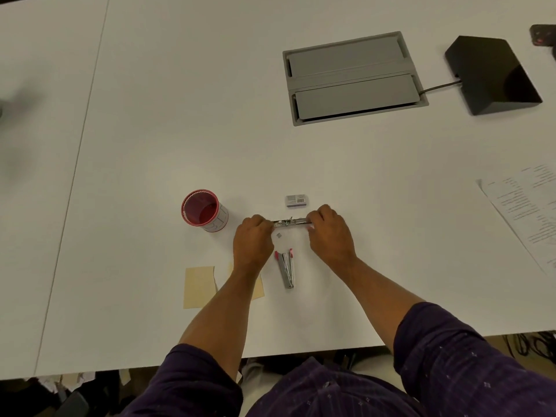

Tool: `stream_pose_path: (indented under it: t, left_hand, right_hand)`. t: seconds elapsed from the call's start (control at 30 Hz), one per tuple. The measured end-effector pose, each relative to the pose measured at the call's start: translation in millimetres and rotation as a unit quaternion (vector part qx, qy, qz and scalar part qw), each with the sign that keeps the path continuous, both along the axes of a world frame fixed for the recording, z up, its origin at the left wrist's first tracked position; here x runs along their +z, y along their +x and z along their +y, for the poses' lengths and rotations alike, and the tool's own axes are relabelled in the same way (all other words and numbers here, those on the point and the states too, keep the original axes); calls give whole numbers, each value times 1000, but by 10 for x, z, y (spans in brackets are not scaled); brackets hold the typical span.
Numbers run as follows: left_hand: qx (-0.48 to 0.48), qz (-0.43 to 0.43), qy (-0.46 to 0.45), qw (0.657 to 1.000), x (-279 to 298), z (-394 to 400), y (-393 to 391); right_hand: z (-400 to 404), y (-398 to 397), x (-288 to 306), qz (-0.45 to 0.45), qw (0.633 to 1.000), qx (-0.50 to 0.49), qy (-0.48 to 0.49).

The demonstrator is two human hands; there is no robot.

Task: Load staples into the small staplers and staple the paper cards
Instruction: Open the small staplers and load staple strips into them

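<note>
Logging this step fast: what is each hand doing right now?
Left hand: fingers curled, gripping the left end of the small stapler.
Right hand: fingers curled, gripping the stapler's right end.

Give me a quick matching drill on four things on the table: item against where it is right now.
Items:
1. red cup
2. staple box
3. held stapler
4. second stapler

Places:
A. lying between the forearms, nearer the person
B. gripped at both ends by the left hand and right hand
C. standing left of the hands
D. lying just beyond the hands

Pairs: 1-C, 2-D, 3-B, 4-A
</note>
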State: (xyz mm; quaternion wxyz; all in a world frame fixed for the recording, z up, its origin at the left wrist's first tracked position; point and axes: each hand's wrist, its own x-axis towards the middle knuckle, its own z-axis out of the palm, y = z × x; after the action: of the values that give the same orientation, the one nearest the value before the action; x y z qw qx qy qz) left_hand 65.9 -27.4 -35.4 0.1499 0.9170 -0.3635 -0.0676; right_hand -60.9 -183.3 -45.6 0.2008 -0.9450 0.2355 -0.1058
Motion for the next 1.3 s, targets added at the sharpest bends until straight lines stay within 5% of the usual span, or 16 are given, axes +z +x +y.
stream_pose_path:
  t: [0.13, 0.33, 1.3]
  left_hand:
    - [26, 85, -5, 996, -51, 68, -97]
    - [49, 151, -7, 987, -50, 36, -158]
    - [84, 268, -52, 958, -43, -119, -177]
  right_hand:
    - [180, 85, -6, 40, 992, 110, 43]
    - [366, 260, -63, 162, 970, 135, 123]
    - [382, 388, 47, 172, 976, 66, 119]
